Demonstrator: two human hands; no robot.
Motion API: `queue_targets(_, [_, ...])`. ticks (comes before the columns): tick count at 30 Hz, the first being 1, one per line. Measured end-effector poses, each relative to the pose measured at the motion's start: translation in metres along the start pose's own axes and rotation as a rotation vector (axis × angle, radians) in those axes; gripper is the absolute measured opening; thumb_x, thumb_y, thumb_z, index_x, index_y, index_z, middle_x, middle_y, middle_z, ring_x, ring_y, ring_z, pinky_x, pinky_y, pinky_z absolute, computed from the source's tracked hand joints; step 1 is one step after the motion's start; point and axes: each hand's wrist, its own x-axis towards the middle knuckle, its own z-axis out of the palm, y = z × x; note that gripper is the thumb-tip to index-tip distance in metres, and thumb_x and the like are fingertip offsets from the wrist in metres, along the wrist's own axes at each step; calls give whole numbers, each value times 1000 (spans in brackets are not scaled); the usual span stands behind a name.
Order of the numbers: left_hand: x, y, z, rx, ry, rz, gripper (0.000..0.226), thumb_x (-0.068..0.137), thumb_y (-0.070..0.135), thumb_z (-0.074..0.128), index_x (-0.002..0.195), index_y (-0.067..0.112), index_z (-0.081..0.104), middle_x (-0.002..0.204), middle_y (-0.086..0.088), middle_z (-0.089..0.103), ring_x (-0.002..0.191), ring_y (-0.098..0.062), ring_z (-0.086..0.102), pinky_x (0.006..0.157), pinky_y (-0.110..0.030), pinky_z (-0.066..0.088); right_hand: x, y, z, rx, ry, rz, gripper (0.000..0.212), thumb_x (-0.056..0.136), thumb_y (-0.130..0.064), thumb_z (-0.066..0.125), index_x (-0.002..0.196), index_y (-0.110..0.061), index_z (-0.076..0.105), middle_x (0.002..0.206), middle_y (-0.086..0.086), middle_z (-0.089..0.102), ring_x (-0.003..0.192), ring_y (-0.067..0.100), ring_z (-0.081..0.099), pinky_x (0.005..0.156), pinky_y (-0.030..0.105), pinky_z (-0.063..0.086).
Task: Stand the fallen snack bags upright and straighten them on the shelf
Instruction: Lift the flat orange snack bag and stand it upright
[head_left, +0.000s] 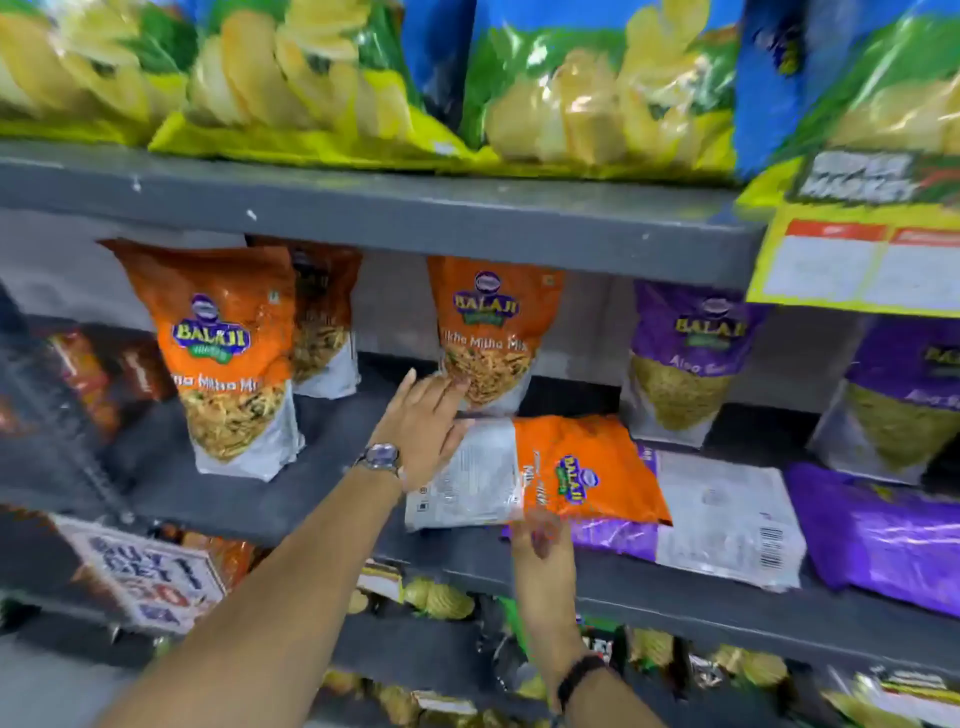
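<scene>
A fallen orange bag lies sideways on the shelf between both hands: left hand open against its white end, right hand blurred, grip unclear.

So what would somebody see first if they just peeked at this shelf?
Probably the orange bag lying flat at the front of the middle shelf, partly on a fallen purple bag. Both hands are on it: the left hand at its white end, the right hand at its front edge. Behind it, more orange bags stand upright.
</scene>
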Motion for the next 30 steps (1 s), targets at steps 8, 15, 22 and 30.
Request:
queue_targets(8, [52, -44, 55, -286, -611, -264, 65, 86, 53, 34, 139, 18, 18, 145, -14, 36, 132, -31, 33, 113, -38, 19, 36, 15, 44, 175, -7, 428, 39, 82, -26, 62, 115, -8, 50, 134, 16, 50, 128, 32, 42, 95, 34, 41])
queue_targets(15, [61, -62, 58, -676, -755, -358, 65, 79, 50, 55, 130, 15, 37, 133, -5, 44, 122, -18, 41, 100, -30, 32, 47, 21, 48, 224, 9, 322, 24, 78, -18, 67, 99, -26, 59, 114, 9, 67, 103, 27, 62, 82, 36, 55])
queue_targets(22, [24, -80, 53, -1122, -459, -403, 23, 70, 39, 64, 88, 27, 59, 85, 8, 62, 74, -4, 59, 64, -12, 47, 53, 9, 40, -88, -87, -50, 38, 68, -22, 77, 103, -20, 61, 107, 1, 70, 97, 16, 67, 83, 42, 56])
queue_targets(30, [-18, -93, 73, -1343, -31, -524, 45, 71, 2, 68, 102, 27, 47, 100, 10, 58, 89, -1, 60, 72, -10, 51, 114, -38, 47, -616, -490, -300, 36, 72, -14, 73, 101, -25, 54, 102, -6, 65, 95, 3, 63, 89, 25, 52])
